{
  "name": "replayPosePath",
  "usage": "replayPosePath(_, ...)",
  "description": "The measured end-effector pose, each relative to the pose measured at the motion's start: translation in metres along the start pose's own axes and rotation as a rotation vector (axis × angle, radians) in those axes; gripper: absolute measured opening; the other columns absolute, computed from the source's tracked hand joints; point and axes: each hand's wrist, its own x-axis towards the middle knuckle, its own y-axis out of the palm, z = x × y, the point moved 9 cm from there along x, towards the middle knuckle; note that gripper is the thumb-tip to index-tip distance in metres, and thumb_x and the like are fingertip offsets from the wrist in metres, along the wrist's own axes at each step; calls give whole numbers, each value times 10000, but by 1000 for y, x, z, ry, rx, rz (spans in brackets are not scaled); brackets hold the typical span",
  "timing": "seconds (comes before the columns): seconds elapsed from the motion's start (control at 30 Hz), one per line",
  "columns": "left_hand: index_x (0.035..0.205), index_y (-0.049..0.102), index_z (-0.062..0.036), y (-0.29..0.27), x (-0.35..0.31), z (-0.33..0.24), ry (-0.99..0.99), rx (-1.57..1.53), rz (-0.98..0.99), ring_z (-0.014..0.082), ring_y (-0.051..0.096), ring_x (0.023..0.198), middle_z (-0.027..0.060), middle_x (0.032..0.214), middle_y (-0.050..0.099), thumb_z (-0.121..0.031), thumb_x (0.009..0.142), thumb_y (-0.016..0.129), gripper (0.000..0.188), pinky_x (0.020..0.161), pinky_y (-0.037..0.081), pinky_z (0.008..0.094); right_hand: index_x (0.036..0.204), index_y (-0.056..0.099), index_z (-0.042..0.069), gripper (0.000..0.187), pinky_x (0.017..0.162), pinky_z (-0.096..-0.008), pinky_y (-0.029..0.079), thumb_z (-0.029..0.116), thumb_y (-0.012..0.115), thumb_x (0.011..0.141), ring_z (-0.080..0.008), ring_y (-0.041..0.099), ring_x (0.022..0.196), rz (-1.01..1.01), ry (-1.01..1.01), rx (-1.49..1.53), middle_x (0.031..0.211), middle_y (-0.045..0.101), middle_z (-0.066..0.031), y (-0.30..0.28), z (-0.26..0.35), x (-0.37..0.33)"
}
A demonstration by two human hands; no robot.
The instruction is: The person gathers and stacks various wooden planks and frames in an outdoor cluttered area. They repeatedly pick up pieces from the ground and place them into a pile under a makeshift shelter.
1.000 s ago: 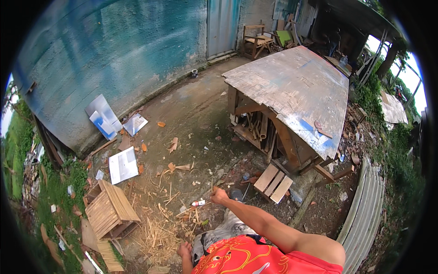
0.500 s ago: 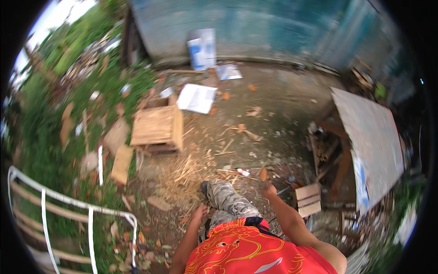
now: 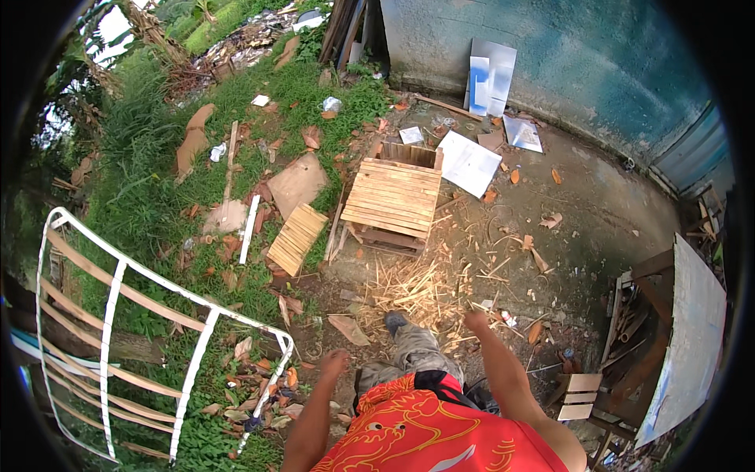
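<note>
Low at the centre-left, my left hand (image 3: pixel 334 363) hangs beside my leg with its fingers curled and no object showing in them. My right hand (image 3: pixel 476 321) is held out lower centre, also closed, over ground strewn with wood shavings (image 3: pixel 417 287); nothing sticks out of it. Neither hand touches anything. Ahead of my feet stands a box of pale wooden slats (image 3: pixel 392 197), its top facing up. A loose slatted panel (image 3: pixel 297 238) lies to its left.
A white metal frame with wooden slats (image 3: pixel 110 338) stands at the left. White boards (image 3: pixel 469 164) lie by the blue wall (image 3: pixel 566 55). A sheet-topped wooden stand (image 3: pixel 684 346) and a small slatted seat (image 3: pixel 580 395) are at the right. Grass (image 3: pixel 236 118) covers the far left.
My view has swung left, so the box, boards and stand sit further right in the picture. Both hands stay closed and low, away from objects.
</note>
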Motion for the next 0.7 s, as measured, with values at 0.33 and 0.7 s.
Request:
replayPosePath(0.33,1056,620,-124,-246,107,45,-317,-68,-45,157,580,774,24,1000,651,-327,933,530,254,690,483,332,1180,659,67,460,832,-388,522,382,621,847,-303,688,903,-142,-102,933,973,711,-194,-145,388,30)
replayPosePath(0.7,1103,625,-86,-349,357,-209,33,487,202,128,566,681,8,829,615,-306,918,596,289,563,445,293,1070,709,64,481,853,-399,517,463,635,812,-330,686,916,-402,772,1286,976,711,-185,52,440,-73)
